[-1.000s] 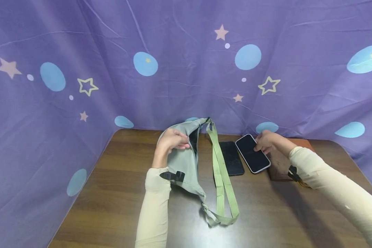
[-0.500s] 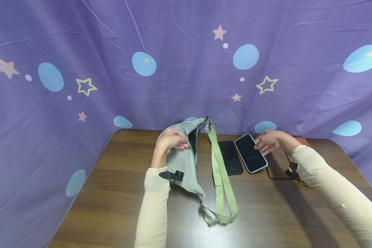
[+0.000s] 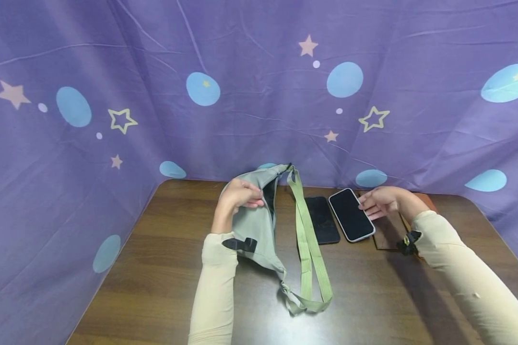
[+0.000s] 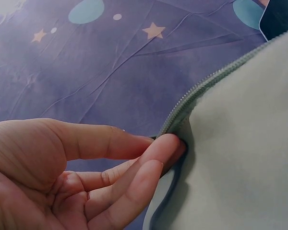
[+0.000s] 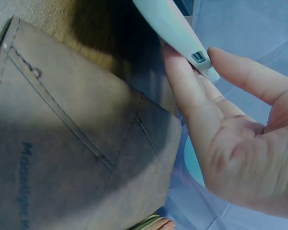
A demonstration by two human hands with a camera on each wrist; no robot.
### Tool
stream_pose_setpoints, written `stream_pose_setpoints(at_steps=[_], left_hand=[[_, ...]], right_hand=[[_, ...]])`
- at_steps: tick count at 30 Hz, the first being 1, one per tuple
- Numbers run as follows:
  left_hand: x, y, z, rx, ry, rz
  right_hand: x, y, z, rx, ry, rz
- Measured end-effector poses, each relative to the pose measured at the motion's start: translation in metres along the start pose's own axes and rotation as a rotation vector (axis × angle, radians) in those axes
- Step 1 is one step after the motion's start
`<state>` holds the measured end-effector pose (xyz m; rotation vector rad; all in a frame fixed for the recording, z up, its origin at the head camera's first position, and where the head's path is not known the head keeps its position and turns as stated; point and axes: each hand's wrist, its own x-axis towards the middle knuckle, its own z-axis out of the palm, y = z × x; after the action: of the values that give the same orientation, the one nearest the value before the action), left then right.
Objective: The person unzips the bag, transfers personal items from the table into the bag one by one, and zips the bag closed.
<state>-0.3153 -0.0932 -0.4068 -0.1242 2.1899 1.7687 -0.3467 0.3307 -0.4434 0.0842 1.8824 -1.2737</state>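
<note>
Wooden table [image 3: 164,268]: grey-green zipped pouch [image 3: 256,225], white-cased black-screened phone [image 3: 351,214].

A dark brown wooden table [image 3: 164,268] with rounded far corners fills the near part of the scene. Behind it and along its left and right sides hangs a purple cloth backdrop [image 3: 250,120], which is wrinkled and printed with light blue ovals, pink stars, yellow star outlines and small pale dots. The light is soft and even, and it gives a weak shine on the table surface.
</note>
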Motion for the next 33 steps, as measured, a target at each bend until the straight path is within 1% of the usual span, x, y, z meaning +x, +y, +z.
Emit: stream_pose_setpoints(at_steps=[7, 13, 19, 22, 27, 33], left_hand=[[-0.001, 0.001, 0.001, 0.006, 0.003, 0.002], [-0.002, 0.000, 0.000, 0.001, 0.011, -0.002], [-0.001, -0.001, 0.001, -0.008, 0.007, -0.005], [-0.001, -0.001, 0.001, -0.009, 0.009, -0.006], [-0.001, 0.000, 0.002, -0.018, 0.009, -0.010], [-0.003, 0.000, 0.002, -0.019, 0.014, -0.007]], right_hand=[[0.001, 0.008, 0.000, 0.086, -0.002, -0.010], [-0.001, 0.012, 0.001, 0.143, -0.037, -0.044], [-0.002, 0.017, 0.004, 0.195, -0.066, -0.059], [-0.003, 0.018, 0.007, 0.216, -0.063, -0.065], [-0.003, 0.019, 0.010, 0.254, -0.034, -0.076], [-0.002, 0.021, 0.010, 0.261, -0.021, -0.096]])
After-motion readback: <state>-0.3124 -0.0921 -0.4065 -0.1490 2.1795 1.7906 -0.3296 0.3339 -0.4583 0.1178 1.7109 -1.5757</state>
